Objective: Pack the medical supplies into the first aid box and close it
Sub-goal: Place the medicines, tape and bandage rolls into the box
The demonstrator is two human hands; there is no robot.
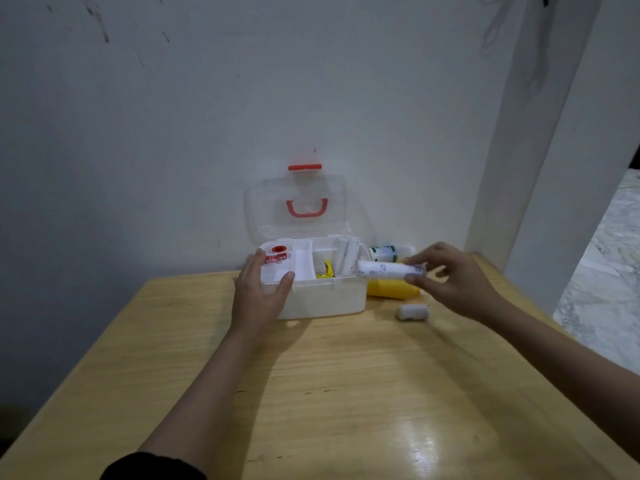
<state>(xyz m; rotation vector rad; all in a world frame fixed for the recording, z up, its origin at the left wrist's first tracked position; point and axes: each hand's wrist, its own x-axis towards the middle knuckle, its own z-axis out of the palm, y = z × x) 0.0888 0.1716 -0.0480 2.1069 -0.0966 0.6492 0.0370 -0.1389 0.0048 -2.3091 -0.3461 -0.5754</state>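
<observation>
A white first aid box (325,299) stands open at the table's far edge, its clear lid (294,206) with a red handle leaning back against the wall. Inside its tray lie a red-and-white tape roll (277,254), a yellow packet (325,270) and upright white packs. My left hand (259,292) grips the box's front left corner. My right hand (453,275) holds a white wrapped bandage roll (384,269) level, just over the box's right edge. A yellow bottle (391,289), a small gauze roll (412,311) and a green-labelled white bottle (384,252) lie on the table right of the box.
The wooden table (346,393) stands against a white wall (207,116). A white pillar (540,133) rises at the table's right rear corner, with patterned floor beyond the right edge.
</observation>
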